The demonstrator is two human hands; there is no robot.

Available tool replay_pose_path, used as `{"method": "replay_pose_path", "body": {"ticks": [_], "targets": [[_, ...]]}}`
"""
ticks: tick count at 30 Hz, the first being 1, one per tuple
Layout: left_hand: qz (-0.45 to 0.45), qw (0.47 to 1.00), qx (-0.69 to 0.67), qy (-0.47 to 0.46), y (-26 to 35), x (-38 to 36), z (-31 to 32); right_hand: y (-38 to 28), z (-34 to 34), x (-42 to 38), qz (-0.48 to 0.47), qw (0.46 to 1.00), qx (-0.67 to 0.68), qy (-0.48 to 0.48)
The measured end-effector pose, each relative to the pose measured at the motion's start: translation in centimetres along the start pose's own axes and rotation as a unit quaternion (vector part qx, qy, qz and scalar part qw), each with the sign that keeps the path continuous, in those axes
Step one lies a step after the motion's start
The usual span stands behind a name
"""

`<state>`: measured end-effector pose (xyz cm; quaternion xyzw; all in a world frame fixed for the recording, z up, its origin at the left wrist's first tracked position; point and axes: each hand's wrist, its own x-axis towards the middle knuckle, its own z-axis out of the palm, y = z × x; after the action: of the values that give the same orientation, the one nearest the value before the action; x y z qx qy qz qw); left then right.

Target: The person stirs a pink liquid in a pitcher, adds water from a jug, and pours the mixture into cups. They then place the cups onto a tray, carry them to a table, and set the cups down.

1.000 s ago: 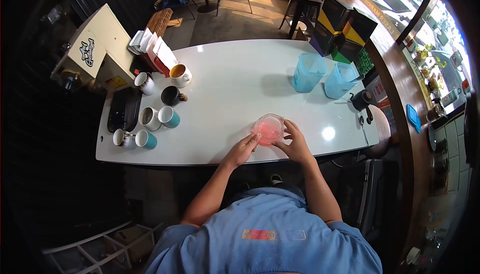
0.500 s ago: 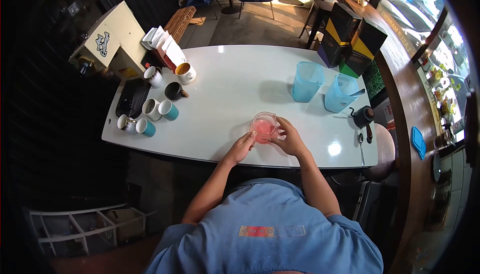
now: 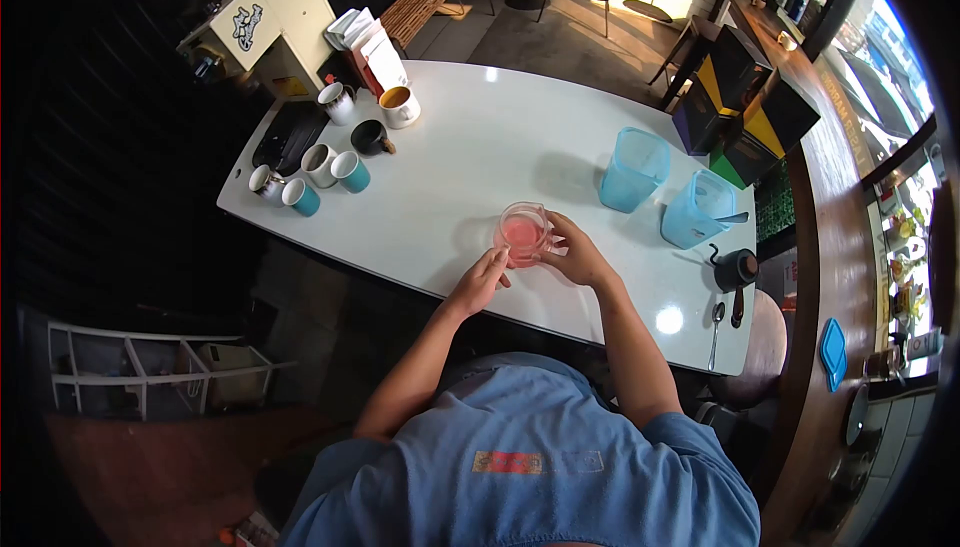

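Note:
A clear glass jug (image 3: 523, 234) with pink liquid in it is at the near edge of the white table (image 3: 470, 147). My left hand (image 3: 482, 280) has its fingers closed at the jug's near left side. From the right, my right hand (image 3: 576, 253) curves its fingers around the glass. Whether the jug's base touches the table is hard to make out. Beyond my right hand stand two light-blue plastic pitchers, one plain (image 3: 635, 172) and one with a dark handle sticking out (image 3: 697, 212).
Several mugs and cups, including a teal cup (image 3: 350, 173) and a black cup (image 3: 372, 138), stand at the left. A black gooseneck kettle (image 3: 736, 269) and a spoon (image 3: 717, 335) are at the right. Dark boxes (image 3: 765, 127) stand at the far right corner.
My view has turned, so the table now slants down to the right. Both hands stay on the jug, with the left hand's fingers shifted slightly.

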<state>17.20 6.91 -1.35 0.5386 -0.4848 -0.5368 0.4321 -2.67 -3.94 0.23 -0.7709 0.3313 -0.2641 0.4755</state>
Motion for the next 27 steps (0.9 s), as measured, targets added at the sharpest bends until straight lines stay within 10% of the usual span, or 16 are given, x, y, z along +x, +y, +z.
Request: {"method": "replay_pose_path", "body": {"ticks": [18, 27], "targets": [[0.024, 0.953, 0.028, 0.302, -0.1, -7.8, -1.7, 1.1, -1.8, 3.1, -0.004, 0.995, -0.001, -0.095], [0.010, 0.939, -0.001, 0.344, 0.6, -9.6, -2.7, 0.3, 0.4, 0.5, 0.031, 0.988, -0.004, 0.150]]}}
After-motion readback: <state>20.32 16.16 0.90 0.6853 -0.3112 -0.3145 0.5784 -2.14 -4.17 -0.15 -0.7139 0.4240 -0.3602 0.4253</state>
